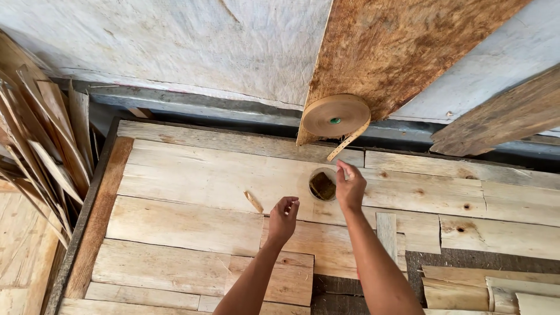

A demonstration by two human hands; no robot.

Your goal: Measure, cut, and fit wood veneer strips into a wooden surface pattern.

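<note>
My right hand (350, 188) reaches toward the loose end of brown paper tape (348, 142) that hangs from a big tape roll (335, 115) mounted at the far edge of the bench; its fingertips pinch together just under the tape end. Beside that hand sits a small round cup (322, 185) with a dark sponge inside. My left hand (283, 217) hovers loosely curled over the pale veneer sheets (192, 181), holding nothing I can see. A short scrap of tape (254, 202) lies on the veneer to its left.
Thin veneer strips (41, 134) lean in a stack at the left. A rough brown board (396, 52) and a grey plank (501, 116) lean against the white wall. More veneer pieces (478, 289) lie at the lower right on a dark surface.
</note>
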